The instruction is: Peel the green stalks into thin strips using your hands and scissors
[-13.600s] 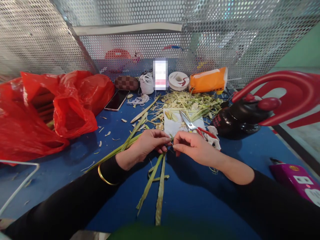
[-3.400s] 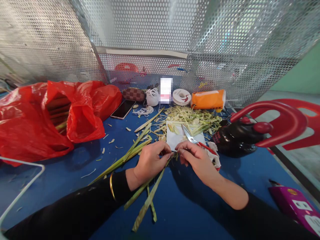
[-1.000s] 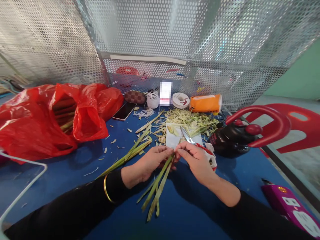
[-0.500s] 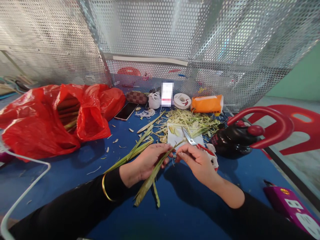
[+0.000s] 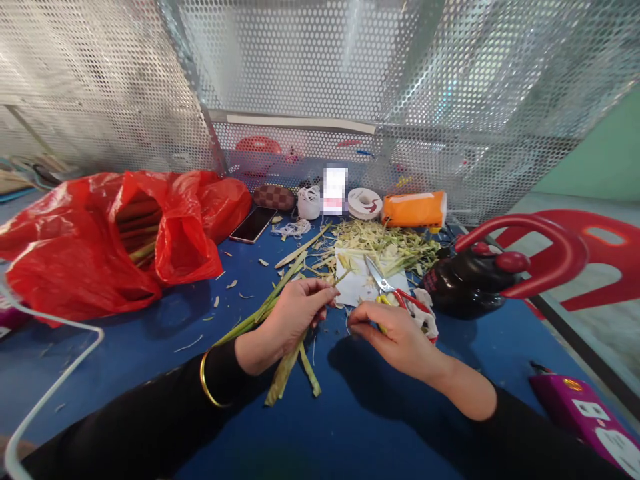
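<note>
My left hand (image 5: 290, 320) is closed around a green plant stalk (image 5: 285, 377) whose drying, yellowish leaf ends hang below the palm; its thin tip sticks out past the thumb. To the right, apart from the stalk, my right hand (image 5: 395, 333) is closed in a pinch on a thin pale strand (image 5: 349, 323) curling at the fingertips. Scissors (image 5: 385, 283) with red handles lie on white paper (image 5: 355, 283) just beyond that hand. Longer green stalks (image 5: 265, 308) rest on the table behind my left hand, which partly covers them.
Plant trimmings (image 5: 385, 237) are heaped behind the paper. A red plastic bag (image 5: 190, 243) holding stalks lies at left, near a phone (image 5: 253, 224). White string (image 5: 309, 202), a ribbon roll (image 5: 365, 203) and an orange packet (image 5: 415, 209) line the back. A black jug (image 5: 463, 280) stands right.
My hands have moved apart: the right fingers have come away from the stalk's upper part, holding the thin strand. My left hand has shifted slightly left and still grips the stalk.
</note>
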Demonstrator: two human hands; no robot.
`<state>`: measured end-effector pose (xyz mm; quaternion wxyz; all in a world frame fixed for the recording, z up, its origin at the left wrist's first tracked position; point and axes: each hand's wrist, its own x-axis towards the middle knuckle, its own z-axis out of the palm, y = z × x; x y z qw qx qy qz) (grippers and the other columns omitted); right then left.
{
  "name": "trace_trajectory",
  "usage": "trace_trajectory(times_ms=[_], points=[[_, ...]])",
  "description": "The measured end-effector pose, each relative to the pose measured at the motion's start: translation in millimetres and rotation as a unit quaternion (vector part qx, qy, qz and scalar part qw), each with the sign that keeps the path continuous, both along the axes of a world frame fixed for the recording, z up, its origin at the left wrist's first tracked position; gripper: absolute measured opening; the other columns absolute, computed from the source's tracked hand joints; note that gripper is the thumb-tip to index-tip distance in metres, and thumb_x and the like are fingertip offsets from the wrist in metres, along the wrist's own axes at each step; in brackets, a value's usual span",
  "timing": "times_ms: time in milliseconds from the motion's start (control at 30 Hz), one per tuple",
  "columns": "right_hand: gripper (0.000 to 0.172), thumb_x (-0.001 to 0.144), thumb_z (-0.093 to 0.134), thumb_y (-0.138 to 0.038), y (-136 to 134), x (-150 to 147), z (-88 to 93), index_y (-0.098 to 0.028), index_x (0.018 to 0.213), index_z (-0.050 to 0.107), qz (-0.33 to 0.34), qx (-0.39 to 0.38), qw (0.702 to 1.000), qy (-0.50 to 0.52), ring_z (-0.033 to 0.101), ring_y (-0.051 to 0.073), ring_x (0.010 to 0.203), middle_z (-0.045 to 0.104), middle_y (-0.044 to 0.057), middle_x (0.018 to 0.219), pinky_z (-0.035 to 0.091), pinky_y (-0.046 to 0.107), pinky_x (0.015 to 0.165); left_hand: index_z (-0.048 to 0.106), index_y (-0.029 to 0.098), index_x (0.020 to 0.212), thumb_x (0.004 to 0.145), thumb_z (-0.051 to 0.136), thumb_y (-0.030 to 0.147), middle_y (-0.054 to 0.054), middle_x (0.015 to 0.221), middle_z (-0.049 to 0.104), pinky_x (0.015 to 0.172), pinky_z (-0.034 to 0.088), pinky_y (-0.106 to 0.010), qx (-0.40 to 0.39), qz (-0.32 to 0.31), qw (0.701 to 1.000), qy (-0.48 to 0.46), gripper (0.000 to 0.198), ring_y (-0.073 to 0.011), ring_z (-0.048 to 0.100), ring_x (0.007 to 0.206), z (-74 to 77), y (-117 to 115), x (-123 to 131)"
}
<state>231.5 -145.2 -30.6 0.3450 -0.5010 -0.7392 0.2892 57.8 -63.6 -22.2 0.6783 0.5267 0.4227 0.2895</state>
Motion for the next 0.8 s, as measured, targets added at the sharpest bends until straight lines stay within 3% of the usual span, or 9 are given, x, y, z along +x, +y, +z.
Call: trace_trajectory(times_ms=[67, 133, 233, 333, 533, 667, 800], points=[[0.011, 0.091, 0.049, -0.028, -0.2, 5.5, 6.1, -0.021, 0.093, 0.057, -0.014, -0.049, 0.998, -0.031, 0.059, 0.014, 0.057, 0.063, 0.000, 0.069, 0.046, 0.026, 0.057, 0.059, 0.016, 0.070, 0.072, 0.068, 0.034, 0.004, 0.059, 0.055, 0.038, 0.028, -0.016, 0.013, 0.012, 1.000, -0.005, 0.020, -0.0038, 0.042, 0.043, -1.4, 3.1, -1.4], [0.013, 0.087, 0.054, -0.029, -0.8, 13.0, 13.4, -0.020, 0.096, 0.056, -0.095, -0.058, 0.982, -0.155, 0.060, 0.017, 0.060, 0.064, 0.002, 0.071, 0.044, 0.028, 0.055, 0.060, 0.016, 0.072, 0.071, 0.069, 0.034, 0.005, 0.054, 0.051, 0.038, 0.029, -0.016, 0.022, 0.019, 1.000, -0.011, 0.020, -0.0039, 0.041, 0.043, -2.5, 5.6, -3.1], [0.017, 0.077, 0.061, -0.027, -2.6, 24.3, 20.3, -0.017, 0.090, 0.056, -0.216, -0.045, 0.894, -0.390, 0.062, 0.026, 0.072, 0.063, 0.012, 0.085, 0.041, 0.031, 0.054, 0.062, 0.016, 0.072, 0.070, 0.072, 0.032, 0.005, 0.052, 0.049, 0.039, 0.029, -0.016, 0.029, 0.025, 0.999, -0.008, 0.019, -0.0045, 0.042, 0.044, -2.6, 6.4, -4.5], [0.019, 0.075, 0.059, -0.025, -4.0, 29.9, 17.8, -0.015, 0.090, 0.055, -0.227, -0.079, 0.847, -0.474, 0.063, 0.028, 0.073, 0.062, 0.014, 0.083, 0.039, 0.030, 0.052, 0.062, 0.016, 0.072, 0.068, 0.073, 0.031, 0.003, 0.059, 0.055, 0.038, 0.029, -0.016, 0.020, 0.018, 1.000, -0.008, 0.020, -0.0050, 0.048, 0.047, -1.1, 4.5, -3.8], [0.032, 0.072, 0.051, -0.016, 1.8, 28.9, 5.7, -0.012, 0.104, 0.053, -0.243, -0.114, 0.829, -0.491, 0.065, 0.029, 0.077, 0.065, 0.016, 0.087, 0.036, 0.030, 0.053, 0.059, 0.015, 0.074, 0.063, 0.077, 0.027, 0.000, 0.068, 0.064, 0.038, 0.032, -0.016, 0.022, 0.010, 1.000, -0.005, 0.024, -0.0047, 0.052, 0.046, -2.3, 2.5, -2.1], [0.040, 0.075, 0.052, -0.024, 6.4, 37.9, 8.3, -0.013, 0.114, 0.052, -0.276, -0.152, 0.830, -0.460, 0.067, 0.031, 0.075, 0.068, 0.015, 0.085, 0.035, 0.031, 0.054, 0.060, 0.015, 0.079, 0.066, 0.076, 0.028, 0.001, 0.065, 0.063, 0.037, 0.033, -0.015, 0.047, 0.014, 0.999, -0.013, 0.024, -0.0059, 0.054, 0.047, -4.3, 3.7, -2.5], [0.040, 0.078, 0.053, -0.035, 7.1, 54.5, 11.2, -0.017, 0.113, 0.058, -0.285, -0.163, 0.859, -0.394, 0.066, 0.031, 0.077, 0.070, 0.012, 0.081, 0.038, 0.033, 0.057, 0.059, 0.015, 0.081, 0.065, 0.076, 0.028, 0.001, 0.061, 0.062, 0.036, 0.032, -0.015, 0.062, 0.032, 0.998, -0.002, 0.027, -0.0069, 0.054, 0.045, -3.2, 3.9, -2.6]])
